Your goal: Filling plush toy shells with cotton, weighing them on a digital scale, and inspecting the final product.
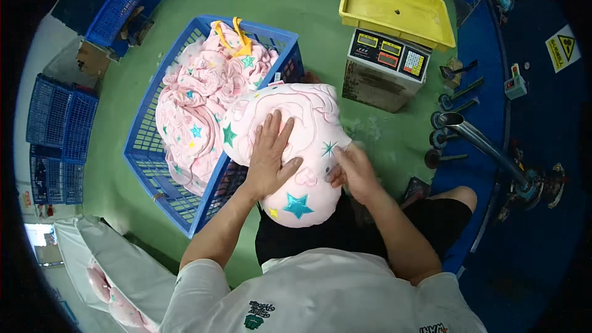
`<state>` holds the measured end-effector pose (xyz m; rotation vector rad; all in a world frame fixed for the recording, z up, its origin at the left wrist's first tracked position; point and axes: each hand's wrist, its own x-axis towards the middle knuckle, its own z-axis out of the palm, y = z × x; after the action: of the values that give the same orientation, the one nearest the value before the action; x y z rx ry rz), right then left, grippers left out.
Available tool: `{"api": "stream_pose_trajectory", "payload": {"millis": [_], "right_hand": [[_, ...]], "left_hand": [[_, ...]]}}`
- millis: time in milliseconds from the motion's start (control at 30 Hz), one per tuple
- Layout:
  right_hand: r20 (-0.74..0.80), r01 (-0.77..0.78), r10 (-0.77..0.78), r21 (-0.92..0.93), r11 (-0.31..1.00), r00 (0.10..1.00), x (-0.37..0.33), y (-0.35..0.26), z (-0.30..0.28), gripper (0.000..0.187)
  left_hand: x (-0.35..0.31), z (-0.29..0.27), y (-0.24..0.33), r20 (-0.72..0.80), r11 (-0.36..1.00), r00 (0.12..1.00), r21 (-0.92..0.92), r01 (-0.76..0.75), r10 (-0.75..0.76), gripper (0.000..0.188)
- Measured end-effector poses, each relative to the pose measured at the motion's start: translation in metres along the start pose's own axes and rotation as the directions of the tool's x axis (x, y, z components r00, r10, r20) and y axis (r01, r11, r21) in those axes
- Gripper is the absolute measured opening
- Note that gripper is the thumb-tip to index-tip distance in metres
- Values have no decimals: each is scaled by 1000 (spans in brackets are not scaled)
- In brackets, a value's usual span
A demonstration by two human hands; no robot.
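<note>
A stuffed pink plush toy (306,148) with green, teal and yellow stars lies across my lap, its far left part by the crate's edge. My left hand (267,157) rests flat on its upper face with the fingers spread. At the toy's right edge is my right hand (361,176), slightly blurred, its fingers curled in. Whatever those fingers may hold, I cannot make out. A small white tag (277,77) sticks up at the far edge of the toy.
To my left a blue plastic crate (137,151) holds pink star-patterned plush pieces (191,120). A scale (385,55) bearing a yellow tray (398,3) stands ahead right. A metal tube (487,145) projects from the blue machine at right. Blue baskets (61,126) are stacked far left.
</note>
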<state>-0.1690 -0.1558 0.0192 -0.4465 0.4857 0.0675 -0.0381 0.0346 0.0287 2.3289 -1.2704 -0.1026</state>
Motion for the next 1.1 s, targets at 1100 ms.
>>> {"api": "stream_pose_trajectory", "payload": {"millis": [1100], "right_hand": [[363, 3, -150, 374, 927, 920, 32, 14, -7, 30]], "left_hand": [[-6, -12, -15, 107, 973, 994, -230, 4, 22, 88]]}}
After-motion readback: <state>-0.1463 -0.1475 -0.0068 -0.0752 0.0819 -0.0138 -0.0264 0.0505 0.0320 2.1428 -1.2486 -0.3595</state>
